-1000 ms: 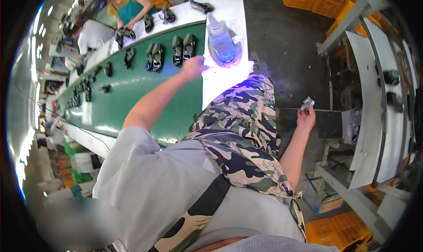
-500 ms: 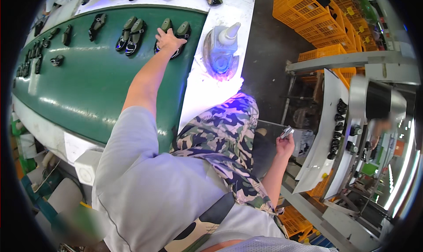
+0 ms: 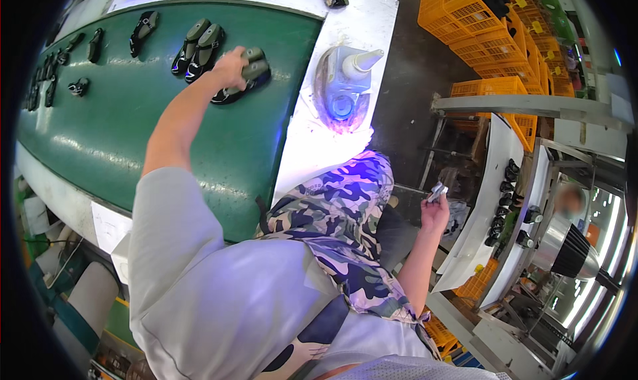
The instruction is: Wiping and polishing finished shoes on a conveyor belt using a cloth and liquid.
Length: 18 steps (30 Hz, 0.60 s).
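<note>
On the green conveyor belt (image 3: 126, 147), my left hand (image 3: 229, 71) is closed on one black shoe (image 3: 229, 97) of a pair with olive-green lasts inside. That pair is tilted and partly hidden behind my fingers and each other. Just left of my hand another pair of shiny black shoes (image 3: 198, 51) lies side by side, also on green lasts. Off to the right, away from the belt, my right hand (image 3: 435, 214) is raised and closed on a small silvery object (image 3: 437, 191) whose kind I cannot make out.
A cone-nozzled bottle (image 3: 345, 74) stands on the white ledge right of the belt under violet light. Single shoes (image 3: 144, 33) lie farther left. Orange crates (image 3: 458, 14) are stacked at upper right. A rack (image 3: 492, 200) with black shoes stands at right, a blurred person behind.
My left hand has moved left and turned the shoe pair from upright to slanted on the belt. My right hand stays nearly in place with the silvery object.
</note>
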Available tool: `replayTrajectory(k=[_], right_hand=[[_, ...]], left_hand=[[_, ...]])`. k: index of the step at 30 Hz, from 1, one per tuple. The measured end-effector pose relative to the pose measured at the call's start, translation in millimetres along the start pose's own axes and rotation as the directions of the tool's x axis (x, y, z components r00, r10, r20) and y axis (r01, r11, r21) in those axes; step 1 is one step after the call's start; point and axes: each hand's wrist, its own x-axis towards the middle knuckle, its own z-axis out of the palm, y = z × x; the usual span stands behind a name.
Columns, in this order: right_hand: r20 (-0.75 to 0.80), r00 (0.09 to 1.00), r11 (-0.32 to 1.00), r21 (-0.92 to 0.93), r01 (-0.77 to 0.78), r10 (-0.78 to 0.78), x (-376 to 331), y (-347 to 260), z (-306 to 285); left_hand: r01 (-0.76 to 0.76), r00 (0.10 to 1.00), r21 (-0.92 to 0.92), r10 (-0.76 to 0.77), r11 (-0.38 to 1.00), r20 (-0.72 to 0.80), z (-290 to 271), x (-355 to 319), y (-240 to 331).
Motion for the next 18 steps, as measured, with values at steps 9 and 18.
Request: replayTrajectory(k=[9,18], right_hand=[[0.184,0.982,0.997,-0.066,-0.040,0.051,19.0,37.9,52.7],[0.154,0.986,0.998,-0.005,-0.059,0.059,18.6,39.5,70.5]], left_hand=[[-0.690,0.705,0.299,0.519,0.659,0.484,-0.8,-177.9,-92.7],[0.168,0.979,-0.185,-0.186,0.968,-0.083,48.8,-257.1,-122.9]])
